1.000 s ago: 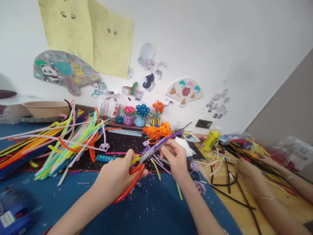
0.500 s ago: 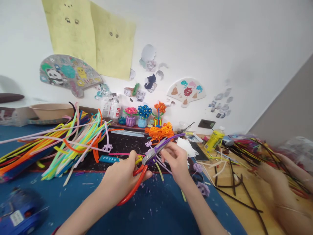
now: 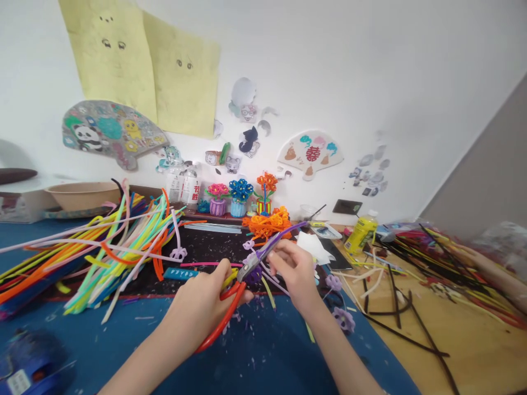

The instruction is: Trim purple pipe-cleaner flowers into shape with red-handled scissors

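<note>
From here, the left hand point(image 3: 200, 299) curls round red-handled scissors point(image 3: 246, 269), seemingly bracing the blades along a purple pipe cleaner point(image 3: 284, 235), while the right hand point(image 3: 297, 269) pinches that strip between thumb and fingertips, presumably against slipping. Raised before the orange flower pile point(image 3: 267, 222), it looks slim and gently bowed.

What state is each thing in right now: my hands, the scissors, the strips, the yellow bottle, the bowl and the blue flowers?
Left hand: closed on the scissors' red handles.
Scissors: held; how far the blades are open is unclear.
Right hand: pinching the purple strip.
Purple strip: held, far end free.
Black strips: loose on the wooden table.
Yellow bottle: capped, standing.
Bowl: upright, inside hidden.
Blue flowers: upright in their pot.
</note>
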### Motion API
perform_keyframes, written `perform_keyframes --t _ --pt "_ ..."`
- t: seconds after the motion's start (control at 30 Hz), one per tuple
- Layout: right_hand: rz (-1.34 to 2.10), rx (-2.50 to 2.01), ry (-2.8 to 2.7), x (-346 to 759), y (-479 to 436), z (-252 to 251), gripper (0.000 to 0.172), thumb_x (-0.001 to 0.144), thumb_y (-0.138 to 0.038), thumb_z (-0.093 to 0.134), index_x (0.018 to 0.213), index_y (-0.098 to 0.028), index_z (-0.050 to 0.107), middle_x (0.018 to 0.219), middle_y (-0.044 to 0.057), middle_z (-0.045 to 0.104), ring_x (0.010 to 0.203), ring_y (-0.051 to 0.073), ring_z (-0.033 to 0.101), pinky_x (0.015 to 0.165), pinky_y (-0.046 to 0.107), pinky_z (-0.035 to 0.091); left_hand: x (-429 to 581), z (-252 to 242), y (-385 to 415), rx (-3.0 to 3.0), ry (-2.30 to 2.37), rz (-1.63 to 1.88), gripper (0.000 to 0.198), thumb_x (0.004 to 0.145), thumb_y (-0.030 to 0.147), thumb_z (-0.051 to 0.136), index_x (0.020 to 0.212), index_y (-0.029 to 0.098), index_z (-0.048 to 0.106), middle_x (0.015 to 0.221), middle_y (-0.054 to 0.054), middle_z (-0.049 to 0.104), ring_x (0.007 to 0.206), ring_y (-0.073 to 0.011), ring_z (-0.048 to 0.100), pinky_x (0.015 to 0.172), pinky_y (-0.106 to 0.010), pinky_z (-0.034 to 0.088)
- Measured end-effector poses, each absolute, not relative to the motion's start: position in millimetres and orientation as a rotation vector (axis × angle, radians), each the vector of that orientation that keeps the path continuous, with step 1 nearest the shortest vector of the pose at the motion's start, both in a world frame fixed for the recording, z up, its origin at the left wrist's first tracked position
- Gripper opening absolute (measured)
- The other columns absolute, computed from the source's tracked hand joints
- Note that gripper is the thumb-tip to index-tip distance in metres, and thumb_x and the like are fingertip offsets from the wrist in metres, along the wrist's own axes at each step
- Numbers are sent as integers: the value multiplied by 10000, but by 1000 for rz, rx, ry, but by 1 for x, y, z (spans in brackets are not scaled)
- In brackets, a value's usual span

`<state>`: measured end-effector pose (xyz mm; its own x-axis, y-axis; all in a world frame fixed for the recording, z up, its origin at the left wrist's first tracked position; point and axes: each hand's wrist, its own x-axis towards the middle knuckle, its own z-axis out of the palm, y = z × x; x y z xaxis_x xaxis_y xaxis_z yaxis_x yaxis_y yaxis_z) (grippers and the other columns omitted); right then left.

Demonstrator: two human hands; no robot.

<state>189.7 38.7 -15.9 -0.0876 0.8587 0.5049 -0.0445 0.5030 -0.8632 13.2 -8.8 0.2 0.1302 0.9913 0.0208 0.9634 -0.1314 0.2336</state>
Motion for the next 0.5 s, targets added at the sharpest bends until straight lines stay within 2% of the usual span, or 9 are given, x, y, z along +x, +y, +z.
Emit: perform_keyframes --t 0.23,0.5 --pt "913 -765 -1482 189 36 -10 121 776 -275 623 722 -170 598 518 -43 513 453 98 493 470 220 413 16 2 -12 2131 1969 255 294 845 531 387 905 243 374 807 -62 687 765 -291 681 538 -271 373" --pt "902 -764 -1493 191 37 -13 92 781 -245 611 735 -166 602 509 -46 506 456 92 492 483 215 417 14 -7 -9 2200 1994 311 332 835 590 413 871 262 377 739 -22 670 726 -290 674 518 -256 329"
